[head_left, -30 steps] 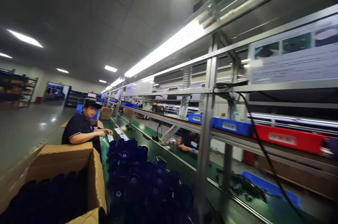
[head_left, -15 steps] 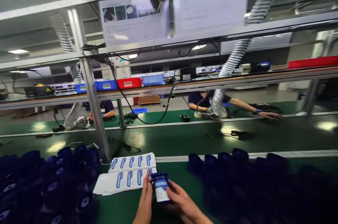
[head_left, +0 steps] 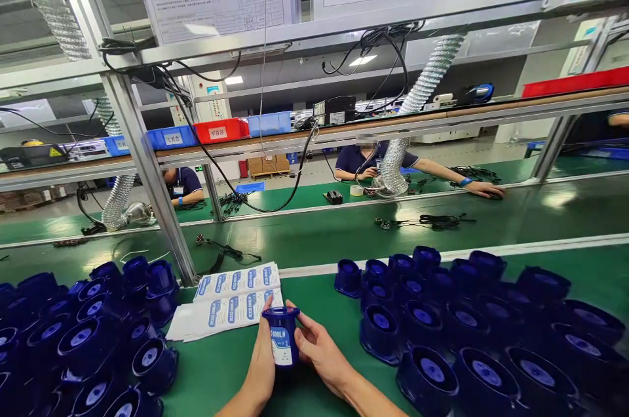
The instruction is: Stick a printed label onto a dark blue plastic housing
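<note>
The labelled blue housing stands upright at 6 o'clock over the green bench, grasped between the left hand and right hand. Label sheets lie at 11 o'clock; blue housings crowd 3 o'clock.

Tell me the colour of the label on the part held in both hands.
White with blue print, on the dark blue part; the head view shows it.

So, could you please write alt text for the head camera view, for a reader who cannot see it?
Two bare hands, left hand and right hand, hold a dark blue housing with a white label upright over a green bench. Label sheets lie just behind it, with many similar blue housings on both sides, and other workers sit across the line.
</note>
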